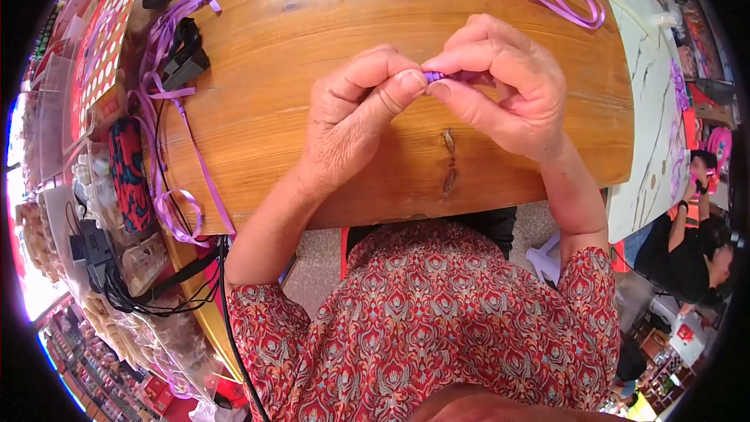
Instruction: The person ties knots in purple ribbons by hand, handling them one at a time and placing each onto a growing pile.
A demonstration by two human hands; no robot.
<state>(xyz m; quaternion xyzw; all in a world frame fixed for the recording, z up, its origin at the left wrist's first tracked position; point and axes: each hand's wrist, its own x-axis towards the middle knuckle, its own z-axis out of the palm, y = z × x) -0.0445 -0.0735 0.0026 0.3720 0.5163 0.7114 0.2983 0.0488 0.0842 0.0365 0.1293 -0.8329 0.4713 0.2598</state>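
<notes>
Over the wooden table, both of my hands meet fingertip to fingertip around a small purple piece of folded or knotted ribbon (434,76). My left hand (348,113) pinches one end of it between thumb and forefinger. The thumb and forefinger of my right hand (508,90) close on the other end. More purple shows behind the right fingers, and most of the piece is hidden by the fingertips. A loose purple ribbon loop (584,9) lies at the far right of the table.
A tangle of purple ribbons (187,1) runs along the table's left side, beside a black adapter (186,69) and cables. A white marbled table (655,129) adjoins on the right. Packed goods crowd the left edge. A person in black (678,254) sits at the right.
</notes>
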